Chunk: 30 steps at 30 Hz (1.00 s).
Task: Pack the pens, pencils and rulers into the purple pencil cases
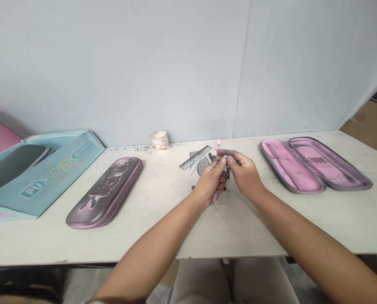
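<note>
My left hand (211, 179) and my right hand (243, 171) meet over the middle of the white table (163, 219). Both are closed, fingertips pinched together on a small dark pen-like item (222, 158) held between them. More dark sticks (228, 172) lie under the hands, partly hidden. Just behind the hands lie a clear ruler (195, 157), a set square and a round protractor (203, 165). A tiny pink piece (218, 143) sits at the back edge.
An open pink-lined pencil case (313, 164) lies to the right. A shut purple pencil case (107, 191) lies to the left, beside a light-blue box (45, 175). A paper cup (159, 139) stands by the wall.
</note>
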{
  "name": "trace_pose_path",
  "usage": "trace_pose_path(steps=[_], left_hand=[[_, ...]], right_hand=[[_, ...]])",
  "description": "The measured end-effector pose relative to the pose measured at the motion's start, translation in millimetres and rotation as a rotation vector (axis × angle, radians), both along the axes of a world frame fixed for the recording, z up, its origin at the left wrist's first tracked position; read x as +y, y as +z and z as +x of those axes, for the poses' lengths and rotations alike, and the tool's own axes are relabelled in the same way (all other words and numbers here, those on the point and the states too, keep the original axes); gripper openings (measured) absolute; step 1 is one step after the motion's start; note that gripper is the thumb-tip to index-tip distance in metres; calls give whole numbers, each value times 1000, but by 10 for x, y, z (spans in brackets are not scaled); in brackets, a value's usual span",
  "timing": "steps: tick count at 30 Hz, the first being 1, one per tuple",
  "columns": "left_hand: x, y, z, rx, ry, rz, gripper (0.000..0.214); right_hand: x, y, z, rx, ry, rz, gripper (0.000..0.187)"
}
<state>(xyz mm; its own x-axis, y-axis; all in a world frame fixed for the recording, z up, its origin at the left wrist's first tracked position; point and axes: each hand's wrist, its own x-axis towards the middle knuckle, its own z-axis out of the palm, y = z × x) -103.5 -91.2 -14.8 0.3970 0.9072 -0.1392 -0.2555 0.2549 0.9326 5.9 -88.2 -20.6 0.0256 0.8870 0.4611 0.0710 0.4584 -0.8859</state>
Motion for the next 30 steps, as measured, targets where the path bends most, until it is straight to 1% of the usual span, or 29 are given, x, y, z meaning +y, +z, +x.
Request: trace_pose_path(steps=[2,3,4,5,6,7,8,9,11,13,14,16,19,22,25,27,30], left_hand=[[2,-1,10,-20,-9,29,35],[14,1,7,-47,-18,37,35],[34,4,-3,-83,-19,43,35],[63,9,-22,-123,-5,48,36],[102,17,-52,-161,26,52,35],[151,26,-93,-198,80,57,33],[209,36,-146,-232,153,59,29],[273,47,-207,-262,241,54,25],[409,64,-347,-320,442,19,18],[531,69,-483,-365,609,-41,19],[580,65,-540,-375,664,-73,20],[644,40,-622,-369,720,-121,21],[657,-17,-654,-301,709,-115,19],[606,-66,-614,-194,645,-19,18],[538,-89,-548,-87,553,86,20],[498,-93,-500,-1,503,139,21],[452,-83,-428,128,471,200,23]], right_hand=[[45,20,88,-1,-23,25,30],[83,25,161,-22,-72,48,31],[128,23,251,-70,-157,76,32],[177,13,352,-150,-272,103,33],[228,-5,457,-278,-412,120,33],[274,-33,558,-454,-535,107,33],[315,-68,647,-638,-620,69,33],[347,-108,720,-813,-655,23,32],[385,-196,808,-1091,-670,-64,29],[397,-275,835,-1253,-657,-112,26],[396,-306,836,-1301,-655,-122,24],[389,-344,830,-1353,-650,-118,23],[371,-335,797,-1337,-645,-63,25],[333,-283,675,-1250,-570,68,26],[263,-267,443,-1204,-502,185,27],[209,-298,277,-1215,-510,220,26],[154,-365,116,-1221,-510,212,23]])
